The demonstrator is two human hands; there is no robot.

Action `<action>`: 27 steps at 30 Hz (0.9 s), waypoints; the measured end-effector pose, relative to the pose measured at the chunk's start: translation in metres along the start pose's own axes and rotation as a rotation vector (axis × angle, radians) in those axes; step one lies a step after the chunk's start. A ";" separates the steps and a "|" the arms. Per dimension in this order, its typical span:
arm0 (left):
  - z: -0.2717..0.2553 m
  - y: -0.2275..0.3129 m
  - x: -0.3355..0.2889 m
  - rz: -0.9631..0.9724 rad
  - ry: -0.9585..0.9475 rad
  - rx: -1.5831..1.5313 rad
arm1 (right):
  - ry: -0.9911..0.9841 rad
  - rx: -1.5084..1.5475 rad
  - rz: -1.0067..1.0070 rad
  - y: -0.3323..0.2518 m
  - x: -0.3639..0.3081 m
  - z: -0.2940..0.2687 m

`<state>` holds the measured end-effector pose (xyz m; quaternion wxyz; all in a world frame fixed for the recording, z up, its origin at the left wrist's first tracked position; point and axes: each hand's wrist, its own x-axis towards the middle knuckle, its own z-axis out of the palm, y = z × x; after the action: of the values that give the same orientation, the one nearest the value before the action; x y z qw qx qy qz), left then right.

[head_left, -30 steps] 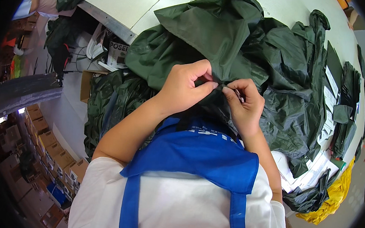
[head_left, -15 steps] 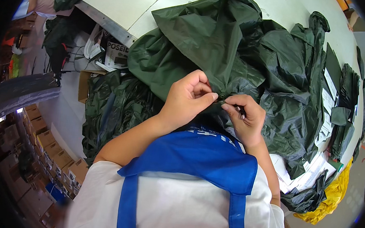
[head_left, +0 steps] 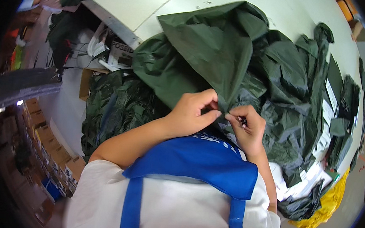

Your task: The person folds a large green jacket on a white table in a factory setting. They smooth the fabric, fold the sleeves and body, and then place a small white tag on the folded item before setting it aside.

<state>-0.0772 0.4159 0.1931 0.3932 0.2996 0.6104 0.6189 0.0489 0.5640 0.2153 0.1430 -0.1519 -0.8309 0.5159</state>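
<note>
A dark green, thin waterproof fabric piece (head_left: 208,48) lies bunched on the white table, one part rising in a peaked fold. Its near edge runs down to my fingertips in front of my chest. My left hand (head_left: 195,113) is closed, thumb and curled fingers pinching that edge. Close beside it, my right hand (head_left: 249,126) pinches the same spot between thumb and forefinger. Something small and dark (head_left: 243,122) shows among the right hand's curled fingers; its kind cannot be made out. The exact bit of fabric between the fingertips is mostly hidden.
More crumpled dark green fabric (head_left: 120,97) hangs at the left, beside a cardboard box (head_left: 85,84). White papers (head_left: 304,186) and a yellow bundle (head_left: 330,205) lie at the right. The white table (head_left: 126,4) has a metal edge. Stacked cartons (head_left: 55,145) stand lower left.
The whole view has shifted slightly downward. Both hands have come a little nearer my chest with the fabric edge. A small round spot on the fabric between my fingertips is now hidden.
</note>
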 end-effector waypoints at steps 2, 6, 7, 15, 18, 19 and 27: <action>-0.002 -0.018 0.007 -0.184 -0.036 -0.416 | -0.112 0.001 0.068 0.005 -0.004 -0.003; -0.044 -0.025 0.045 -0.184 0.394 -0.989 | -0.458 -0.011 0.306 0.030 -0.029 -0.026; -0.055 -0.033 0.056 -0.130 0.513 -0.977 | -0.441 -0.005 0.285 0.027 -0.028 -0.031; 0.024 -0.015 0.043 0.309 -0.603 0.734 | 0.256 0.523 0.459 0.029 0.041 -0.053; 0.004 -0.029 0.042 0.444 -0.518 0.474 | 0.150 0.258 0.607 0.032 0.046 -0.054; -0.019 -0.026 0.053 0.457 -0.417 0.405 | 0.171 0.130 0.543 0.043 0.038 -0.059; -0.198 -0.065 0.084 -0.395 0.250 1.118 | 0.475 0.337 0.414 0.074 -0.038 -0.185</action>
<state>-0.2810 0.3809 0.1044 0.2090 0.2667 0.9288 0.1502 0.1640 0.7306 0.2245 0.2477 -0.4068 -0.6293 0.6142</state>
